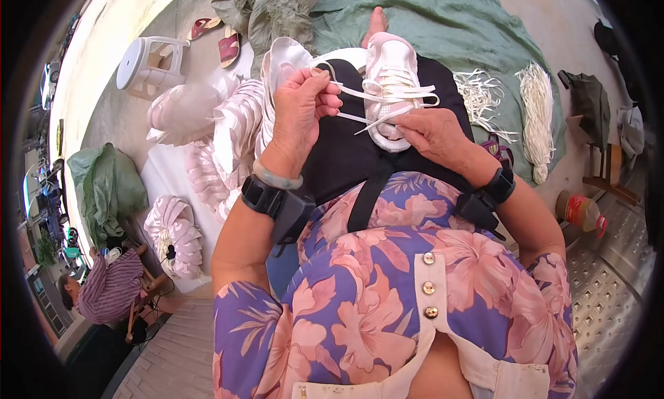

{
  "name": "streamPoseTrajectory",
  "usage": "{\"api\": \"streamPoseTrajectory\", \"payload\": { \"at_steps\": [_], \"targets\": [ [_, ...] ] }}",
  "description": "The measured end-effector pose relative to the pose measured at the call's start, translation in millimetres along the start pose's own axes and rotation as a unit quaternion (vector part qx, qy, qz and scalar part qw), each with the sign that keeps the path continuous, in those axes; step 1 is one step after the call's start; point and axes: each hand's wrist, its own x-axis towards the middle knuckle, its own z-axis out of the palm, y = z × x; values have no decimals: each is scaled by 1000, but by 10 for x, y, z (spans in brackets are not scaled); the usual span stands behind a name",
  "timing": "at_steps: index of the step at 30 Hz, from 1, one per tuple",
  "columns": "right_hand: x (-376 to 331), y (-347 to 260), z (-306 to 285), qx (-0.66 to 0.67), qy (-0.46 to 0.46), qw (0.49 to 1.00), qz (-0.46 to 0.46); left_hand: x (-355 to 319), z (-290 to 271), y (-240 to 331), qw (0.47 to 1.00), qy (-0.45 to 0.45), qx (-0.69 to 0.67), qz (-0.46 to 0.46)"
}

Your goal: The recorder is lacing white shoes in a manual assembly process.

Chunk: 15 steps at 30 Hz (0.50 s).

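Observation:
A white sneaker lies on my lap, sole down, toe pointing away from me. My left hand pinches the ends of its white shoelace and holds them up to the left of the shoe. My right hand grips the near end of the sneaker and touches the lace where it crosses the eyelets. A second white shoe lies just behind my left hand. Both wrists wear black bands.
Stacks of pale pink shoe parts lie to the left on a white sheet. Bundles of white laces rest on a green cloth to the right. A white plastic stool, sandals, a bottle and a seated person are around.

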Motion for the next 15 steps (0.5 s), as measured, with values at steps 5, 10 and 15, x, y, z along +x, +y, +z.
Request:
{"api": "streamPoseTrajectory", "payload": {
  "at_steps": [5,10,15],
  "targets": [
    [155,-9,222,-136,-101,985,34,69,-19,-23,999,20,40,21],
    [246,22,250,-100,-33,986,131,41,83,-383,986,-14,117,-120],
    [265,-6,189,-87,-34,981,168,70,179,-488,976,-35,170,-130]
  ]
}}
